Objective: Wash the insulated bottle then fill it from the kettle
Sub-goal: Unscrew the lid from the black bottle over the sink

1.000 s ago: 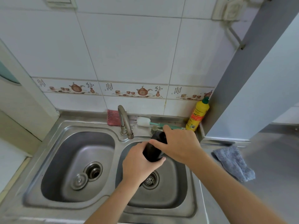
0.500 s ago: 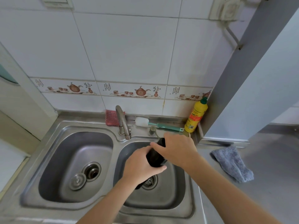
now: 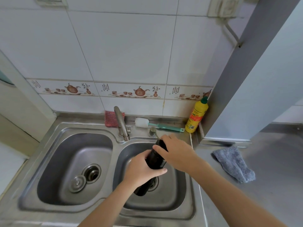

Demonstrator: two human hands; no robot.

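A black insulated bottle [image 3: 155,158] is held tilted over the right basin of a steel double sink [image 3: 188,194]. My left hand [image 3: 141,169] grips the bottle's middle, and its base shows below my wrist near the drain. My right hand [image 3: 177,153] is wrapped around the bottle's upper end, covering the cap. The tap [image 3: 120,122] stands between the two basins with no water visibly running. No kettle is in view.
A bottle brush [image 3: 157,124] with a teal handle and a red scrub pad [image 3: 109,119] lie on the ledge behind the tap. A yellow detergent bottle [image 3: 196,117] stands in the corner. A grey cloth [image 3: 234,163] lies on the right counter. A drain plug [image 3: 77,183] sits in the left basin.
Both hands and the bottle have come down and toward me, away from the ledge, over the right basin. More of the bottle's base shows below my left hand.
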